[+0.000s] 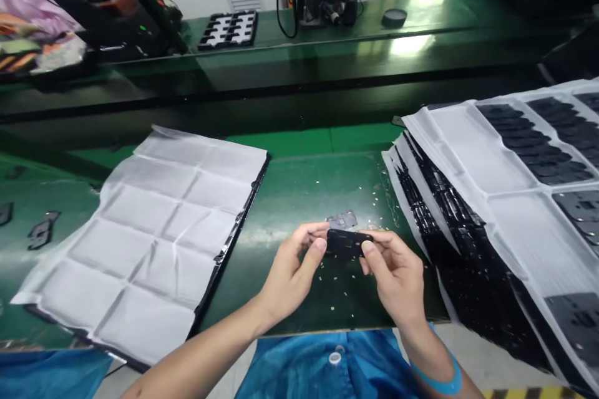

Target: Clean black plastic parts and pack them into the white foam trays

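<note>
A flat black plate-like part [344,243] was held lengthwise, below centre. The left hand [291,269] pinched its nine o'clock end, the right hand [399,275] its three o'clock end. A light, even grip, kept to the ends and off the broad face, seemed best. At twelve o'clock, just beyond, a grey part [344,220] lay on the green table [299,187] among pale scraps [332,308]. A white-sheeted tray [233,235] lay at nine o'clock; stacked trays [472,280] rose at three.
</note>
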{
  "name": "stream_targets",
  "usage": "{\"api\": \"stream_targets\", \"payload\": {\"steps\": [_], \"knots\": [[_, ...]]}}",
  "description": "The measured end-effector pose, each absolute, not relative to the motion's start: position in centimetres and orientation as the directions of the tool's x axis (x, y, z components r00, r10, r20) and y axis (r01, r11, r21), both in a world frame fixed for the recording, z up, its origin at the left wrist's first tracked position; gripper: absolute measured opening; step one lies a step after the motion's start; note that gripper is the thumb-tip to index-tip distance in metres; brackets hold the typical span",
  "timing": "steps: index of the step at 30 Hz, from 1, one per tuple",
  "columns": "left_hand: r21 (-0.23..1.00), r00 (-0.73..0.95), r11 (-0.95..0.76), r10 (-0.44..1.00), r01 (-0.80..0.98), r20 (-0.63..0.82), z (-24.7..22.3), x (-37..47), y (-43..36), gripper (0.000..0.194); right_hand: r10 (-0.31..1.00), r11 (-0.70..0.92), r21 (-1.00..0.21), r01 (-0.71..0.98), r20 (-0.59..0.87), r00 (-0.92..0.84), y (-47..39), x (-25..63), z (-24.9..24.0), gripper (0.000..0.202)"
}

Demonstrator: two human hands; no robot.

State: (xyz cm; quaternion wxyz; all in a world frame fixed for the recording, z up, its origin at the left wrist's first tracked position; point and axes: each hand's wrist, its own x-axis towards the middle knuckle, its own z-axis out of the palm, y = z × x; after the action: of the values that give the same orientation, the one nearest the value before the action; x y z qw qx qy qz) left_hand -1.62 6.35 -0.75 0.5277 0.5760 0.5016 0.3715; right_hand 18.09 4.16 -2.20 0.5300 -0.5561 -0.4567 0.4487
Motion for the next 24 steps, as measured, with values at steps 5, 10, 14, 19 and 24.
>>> {"api": "stream_targets", "payload": {"steps": [5, 10, 14, 19, 24], "knots": [[0.978, 0.186, 0.203, 0.96, 0.057, -0.21, 0.2, -0.8, 7.2, 0.023, 0.992, -0.016, -0.999, 0.052, -0.01, 0.129, 4.6, 16.9, -1.9, 0.013], [0.964, 0.165, 0.265, 0.95, 0.018, -0.265, -0.1, -1.0, 7.5, 0.027, 0.992, -0.029, -0.998, 0.048, -0.023, 0.125, 4.9, 16.2, -2.5, 0.017], [0.946, 0.177, 0.323, 0.93, 0.029, -0.322, -0.4, -1.8, 7.7, 0.024, 0.991, -0.048, -0.998, 0.046, -0.042, 0.131, 5.4, 15.6, -2.8, 0.02], [0.917, 0.253, 0.292, 0.898, 0.272, -0.361, -1.6, -6.0, 10.2, 0.028, 0.994, 0.018, -0.957, 0.29, -0.014, -0.107, 7.1, 17.2, -3.0, 0.011], [0.766, 0.202, 0.076, 0.944, 0.639, -0.261, -3.9, -9.6, 13.6, 0.03, 0.992, 0.126, -0.747, 0.653, 0.084, -0.095, 9.1, 20.0, -4.6, 0.025]]}}
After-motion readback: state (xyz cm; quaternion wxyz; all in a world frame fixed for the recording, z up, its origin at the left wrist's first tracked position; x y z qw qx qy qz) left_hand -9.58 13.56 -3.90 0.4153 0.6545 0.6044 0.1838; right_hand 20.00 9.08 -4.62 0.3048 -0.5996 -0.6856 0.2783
